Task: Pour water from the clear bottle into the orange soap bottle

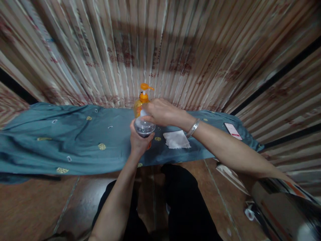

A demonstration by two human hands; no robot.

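My left hand (139,139) is wrapped round the base of a clear, rounded glass (144,126), holding it up over the blue cloth. My right hand (160,112) reaches across from the right with fingers bent over the top of the glass; something white shows under the fingers, but I cannot make out what. A silver bangle sits on my right wrist. Just behind the hands stands an orange pump bottle (141,98), partly hidden by them. A folded white tissue (176,139) lies on the cloth to the right of the glass.
A blue cloth (75,140) with small yellow motifs covers a long low surface. A phone (233,131) lies at its right end. Striped patterned curtains hang close behind. Brown tiled floor and my dark-trousered legs are below; a shiny object sits at bottom right.
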